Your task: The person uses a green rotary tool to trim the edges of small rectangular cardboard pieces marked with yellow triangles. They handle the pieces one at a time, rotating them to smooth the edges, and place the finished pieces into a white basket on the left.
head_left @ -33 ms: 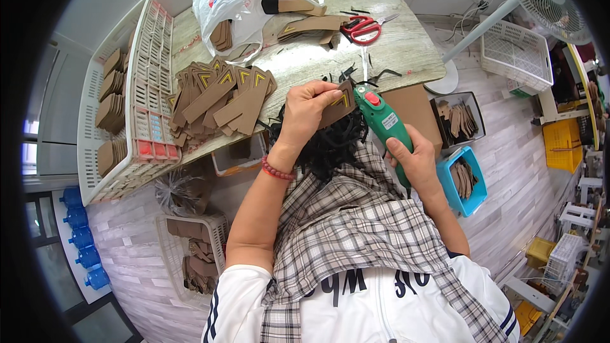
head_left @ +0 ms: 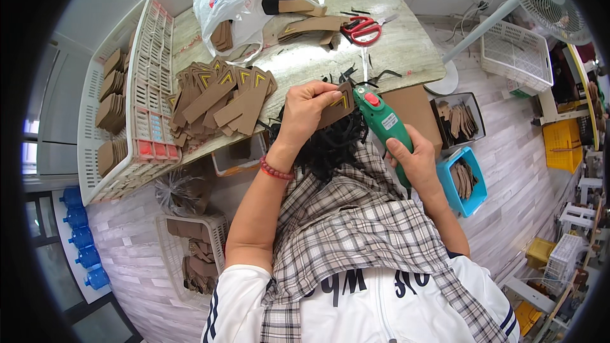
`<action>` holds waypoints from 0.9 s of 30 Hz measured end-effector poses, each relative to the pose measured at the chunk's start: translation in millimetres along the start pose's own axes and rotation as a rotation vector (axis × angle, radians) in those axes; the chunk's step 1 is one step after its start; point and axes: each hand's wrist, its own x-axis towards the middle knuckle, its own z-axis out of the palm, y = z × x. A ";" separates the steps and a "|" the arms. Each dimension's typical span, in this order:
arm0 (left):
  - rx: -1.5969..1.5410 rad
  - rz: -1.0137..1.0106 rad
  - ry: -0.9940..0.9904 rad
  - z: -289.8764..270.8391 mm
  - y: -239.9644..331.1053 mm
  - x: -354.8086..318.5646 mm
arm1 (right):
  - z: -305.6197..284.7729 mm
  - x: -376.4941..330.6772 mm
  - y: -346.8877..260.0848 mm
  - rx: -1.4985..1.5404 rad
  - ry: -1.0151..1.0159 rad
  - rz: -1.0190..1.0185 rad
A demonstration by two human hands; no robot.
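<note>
My left hand (head_left: pixel 304 114) pinches a brown fabric strip (head_left: pixel 335 113) with a yellow chevron near its end. My right hand (head_left: pixel 416 160) is wrapped round the green body of a pair of electric scissors (head_left: pixel 386 122) with a red button. Their head is right beside the strip's chevron end; whether the blade touches it I cannot tell. Below the strip, black trimmings (head_left: pixel 321 152) lie heaped on my checked apron (head_left: pixel 356 235). More chevron strips (head_left: pixel 216 98) are piled on the table (head_left: pixel 298 54) to the left of my left hand.
A white crate (head_left: pixel 149 89) with stacked brown pieces stands at left. On the table lie a plastic bag (head_left: pixel 225 9), red-handled scissors (head_left: pixel 363 30) and black scraps (head_left: pixel 384 75). A blue bin (head_left: pixel 473 200), a dark box (head_left: pixel 480 130) and a fan (head_left: pixel 549 0) stand at right.
</note>
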 end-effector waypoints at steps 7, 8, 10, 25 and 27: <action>0.124 -0.008 0.067 -52.5 8.4 9.8 | 5.9 6.7 5.2 -0.020 -0.025 -0.004; 0.276 0.060 0.153 -73.7 8.5 16.0 | 6.2 7.3 5.7 -0.029 -0.019 -0.002; 0.747 0.219 0.350 -95.3 11.0 31.4 | 5.2 6.4 8.8 0.009 0.001 0.011; 1.442 0.441 0.102 -29.6 -66.0 218.7 | -15.6 9.2 26.7 -0.025 0.154 0.078; 1.436 0.442 0.057 -40.4 -65.5 219.7 | -13.3 7.8 26.6 -0.009 0.152 0.083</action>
